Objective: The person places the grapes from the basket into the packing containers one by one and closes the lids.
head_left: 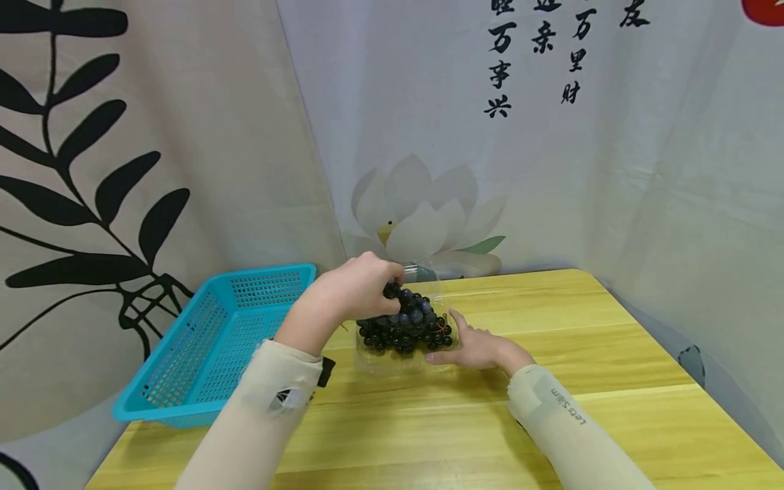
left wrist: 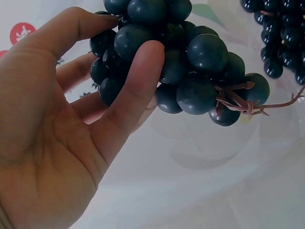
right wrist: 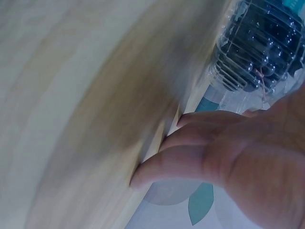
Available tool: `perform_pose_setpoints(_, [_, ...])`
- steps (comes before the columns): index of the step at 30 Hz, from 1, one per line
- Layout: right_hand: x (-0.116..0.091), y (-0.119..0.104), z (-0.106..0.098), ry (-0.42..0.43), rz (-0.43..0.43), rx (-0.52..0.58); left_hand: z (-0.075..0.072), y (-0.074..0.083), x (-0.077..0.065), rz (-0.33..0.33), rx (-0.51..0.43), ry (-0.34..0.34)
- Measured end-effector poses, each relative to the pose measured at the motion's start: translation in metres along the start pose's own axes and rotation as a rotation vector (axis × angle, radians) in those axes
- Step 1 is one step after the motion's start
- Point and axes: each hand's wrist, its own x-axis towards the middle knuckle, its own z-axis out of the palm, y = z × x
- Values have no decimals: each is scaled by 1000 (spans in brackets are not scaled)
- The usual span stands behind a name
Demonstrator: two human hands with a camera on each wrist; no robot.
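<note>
My left hand grips a bunch of dark grapes from above, its thumb across the front in the left wrist view. A short reddish-brown stem sticks out of the bunch. Below it, more dark grapes lie in a clear plastic box, whose lid stands raised behind. Beside the box's right side is my right hand, thumb and fingers spread near the wall. The right wrist view shows its fingertips on the wooden tabletop, with the ribbed box of grapes close by.
A blue perforated plastic basket stands on the left of the wooden table. Behind the table hangs a pale cloth printed with a lotus and black characters. At the left the cloth shows large black leaves.
</note>
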Motion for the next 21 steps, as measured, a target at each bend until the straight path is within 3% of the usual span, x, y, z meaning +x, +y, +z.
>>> perform_pose_setpoints(6, [2, 1, 1, 5, 8, 4, 11, 1, 9, 11, -43, 10])
perform_pose_setpoints(15, [1, 1, 0, 1, 7, -13, 23, -1, 18, 3, -194, 3])
perform_pose_setpoints(21, [-1, 0, 0, -6, 22, -15, 31, -1, 24, -9, -211, 11])
